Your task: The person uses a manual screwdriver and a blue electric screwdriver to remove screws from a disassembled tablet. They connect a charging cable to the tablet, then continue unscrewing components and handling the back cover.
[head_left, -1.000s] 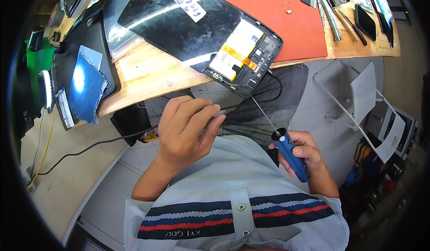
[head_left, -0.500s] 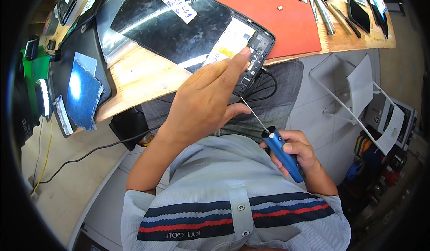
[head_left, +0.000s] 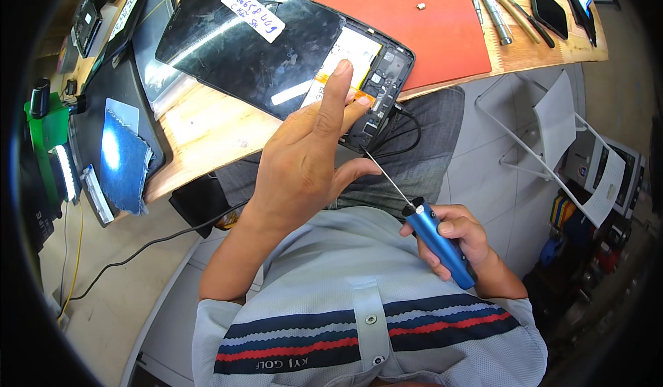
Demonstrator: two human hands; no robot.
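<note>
Screwdriver [head_left: 442, 245] pointed at an opened device [head_left: 242, 59]

The wooden table [head_left: 207, 128] curved across the top of the view, with a red-orange mat [head_left: 438, 41] laid over its far part. Below it, the person's pale shirt [head_left: 331, 249] filled much of the lower area. The black device lay slantwise on the table, partly over the mat, its lower right end jutting past the near edge above the dark jeans [head_left: 438, 135]. That end was uncovered, baring its inner parts.

The left hand [head_left: 300, 159] stretched over the bare end with its fingers spread and its thumb held out to the side, gripping nothing that could be seen; whether the fingertips pressed on the device could not be told. The right hand [head_left: 459, 235] was curled firmly round the blue screwdriver.

On the left side of the table lay a frayed denim piece [head_left: 124, 159]. Inside the device, a pale battery [head_left: 357, 45] showed beside the raised forefinger. A white label [head_left: 253, 14] sat on the glossy black face. Near the bare end, a black cable [head_left: 418, 135] made a loop.

The thin metal shaft [head_left: 389, 180] of the screwdriver ran up to the device's near corner; contact there could not be made out.
</note>
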